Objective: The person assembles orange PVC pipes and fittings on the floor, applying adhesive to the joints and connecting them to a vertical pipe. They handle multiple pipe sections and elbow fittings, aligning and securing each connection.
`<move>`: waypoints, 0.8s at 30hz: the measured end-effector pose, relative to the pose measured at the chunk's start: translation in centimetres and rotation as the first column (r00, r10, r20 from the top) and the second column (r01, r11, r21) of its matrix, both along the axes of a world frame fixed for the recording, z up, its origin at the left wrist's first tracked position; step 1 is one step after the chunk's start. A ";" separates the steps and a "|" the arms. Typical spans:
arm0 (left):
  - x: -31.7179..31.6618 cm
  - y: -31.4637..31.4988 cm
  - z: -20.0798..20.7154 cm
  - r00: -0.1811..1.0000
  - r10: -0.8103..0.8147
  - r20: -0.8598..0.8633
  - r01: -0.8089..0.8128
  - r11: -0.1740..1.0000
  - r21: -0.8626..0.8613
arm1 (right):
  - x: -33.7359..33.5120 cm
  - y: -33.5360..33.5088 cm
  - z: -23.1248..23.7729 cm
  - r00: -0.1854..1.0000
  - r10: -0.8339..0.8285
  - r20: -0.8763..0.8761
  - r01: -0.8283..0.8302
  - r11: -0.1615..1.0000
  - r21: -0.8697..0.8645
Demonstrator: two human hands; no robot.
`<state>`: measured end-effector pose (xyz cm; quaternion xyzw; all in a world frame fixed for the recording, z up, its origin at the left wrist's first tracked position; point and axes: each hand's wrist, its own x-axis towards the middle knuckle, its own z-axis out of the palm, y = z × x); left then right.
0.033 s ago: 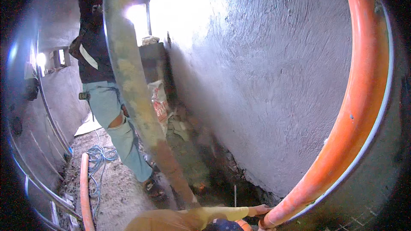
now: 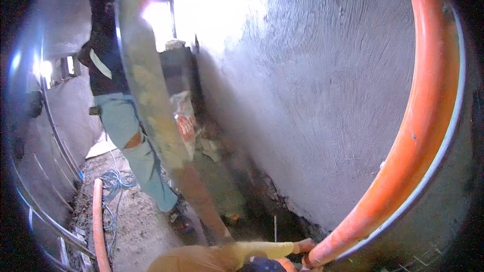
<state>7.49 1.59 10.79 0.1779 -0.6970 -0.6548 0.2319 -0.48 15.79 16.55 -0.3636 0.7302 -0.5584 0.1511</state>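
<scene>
From the lower edge, a yellow-sleeved arm reaches across to the right, and I take it as mine. My left hand (image 2: 304, 245) is at the lower end of a thick orange pipe (image 2: 428, 121), its fingers closed against the pipe's side. The pipe runs up the right side and out at the top. A small skin-coloured patch shows below the pipe's end; whether it is my right hand, I cannot make out. Beside the sleeve are a dark blue cloth shape (image 2: 262, 265) and a short orange piece (image 2: 286, 264), both cut off by the lower edge.
A person (image 2: 118, 121) in light trousers stands behind a slanting, dirt-stained post (image 2: 146, 80). Another orange pipe (image 2: 100, 221) lies left, by a coiled blue hose (image 2: 118, 179). A thin rod (image 2: 275, 229) stands near a rough plaster wall (image 2: 322, 95). A printed sack (image 2: 184, 121) is behind the post.
The view has shifted slightly, so the post, the standing person and the floor things appear a little farther left. My left hand stays at the orange pipe's end.
</scene>
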 end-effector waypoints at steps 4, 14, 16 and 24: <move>-2.6 -0.6 -3.8 0.997 0.029 0.067 -0.018 0.988 -0.155 | -1.3 0.0 -0.4 1.000 -0.001 -0.008 0.001 1.000 -0.022; -5.8 -1.3 -14.8 0.940 0.121 0.318 0.031 0.900 -0.435 | -1.4 -1.6 -1.6 0.998 0.022 -0.055 -0.017 0.996 0.087; -5.7 -0.8 -17.2 0.942 0.111 0.318 0.052 0.886 -0.461 | -1.3 -1.8 -1.6 0.997 0.019 -0.069 -0.012 0.995 0.096; -11.3 3.4 -24.6 0.798 0.554 0.238 -0.295 0.703 -0.647 | -1.0 -2.0 -1.8 0.992 0.007 -0.122 0.011 0.990 0.143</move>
